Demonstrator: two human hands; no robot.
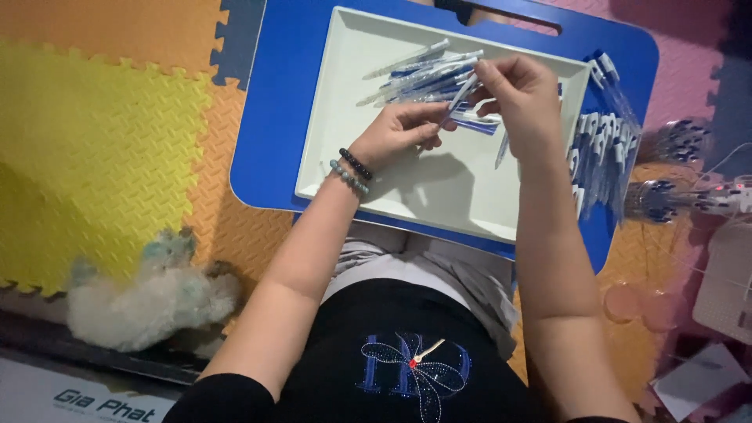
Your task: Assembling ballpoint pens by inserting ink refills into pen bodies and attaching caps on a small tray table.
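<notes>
Over a white tray [439, 196], my left hand [399, 129] and my right hand [521, 98] meet on one blue-and-white pen [460, 95], each gripping an end of it. The left wrist wears two bead bracelets [352, 171]. A loose pile of similar pens [419, 74] lies at the tray's far side, just beyond my fingers. The tray rests on a blue lap desk [274, 117] across my lap.
A row of pens [599, 153] lies on the lap desk right of the tray. More pen bundles [674, 141] and a white device [728, 278] sit on the floor at right. A fluffy white toy [149, 298] lies at lower left on yellow and orange foam mats [94, 141].
</notes>
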